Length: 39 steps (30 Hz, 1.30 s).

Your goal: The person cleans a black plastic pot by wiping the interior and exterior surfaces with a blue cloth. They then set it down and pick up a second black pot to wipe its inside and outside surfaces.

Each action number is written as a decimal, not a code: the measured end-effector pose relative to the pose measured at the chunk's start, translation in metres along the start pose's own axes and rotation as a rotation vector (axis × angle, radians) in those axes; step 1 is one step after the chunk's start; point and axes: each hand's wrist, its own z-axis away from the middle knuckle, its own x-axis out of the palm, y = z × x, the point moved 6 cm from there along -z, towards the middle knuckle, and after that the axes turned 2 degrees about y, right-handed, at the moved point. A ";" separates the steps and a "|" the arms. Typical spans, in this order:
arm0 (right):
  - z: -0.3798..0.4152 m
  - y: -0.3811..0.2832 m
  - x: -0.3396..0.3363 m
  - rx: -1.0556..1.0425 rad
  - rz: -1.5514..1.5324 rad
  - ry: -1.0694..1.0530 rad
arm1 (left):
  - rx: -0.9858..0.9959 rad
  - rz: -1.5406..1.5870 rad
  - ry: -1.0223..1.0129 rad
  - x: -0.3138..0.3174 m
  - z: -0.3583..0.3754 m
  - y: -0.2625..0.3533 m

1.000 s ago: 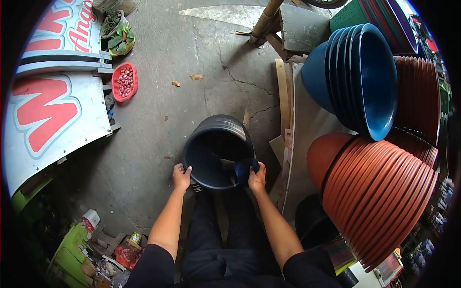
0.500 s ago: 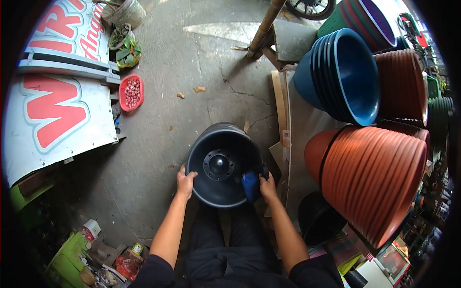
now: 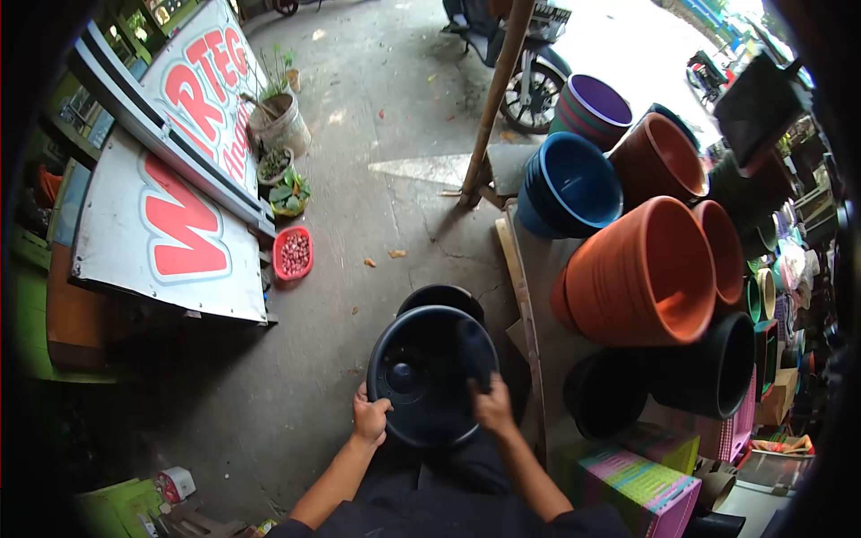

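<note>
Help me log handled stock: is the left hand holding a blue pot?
No, the left hand grips the rim of a black pot, while the blue pots sit stacked off to the right.

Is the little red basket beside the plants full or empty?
Not empty: small reddish lumps are heaped inside the red basket. Its depth is hidden.

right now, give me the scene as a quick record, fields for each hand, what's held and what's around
left hand: gripping the near-left rim of a black pot
right hand: at the pot's right side with a dark cloth-like item, blurred
held pot: open mouth facing the camera
beyond it: second black pot, partly hidden
left side: red basket of small reddish pieces; white sign with red letters
right side: blue pots, orange pots
background: parked motorcycle
</note>
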 end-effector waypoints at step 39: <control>0.063 -0.025 0.123 -0.752 1.406 -0.341 | 0.457 -0.086 -0.357 -0.007 0.146 0.119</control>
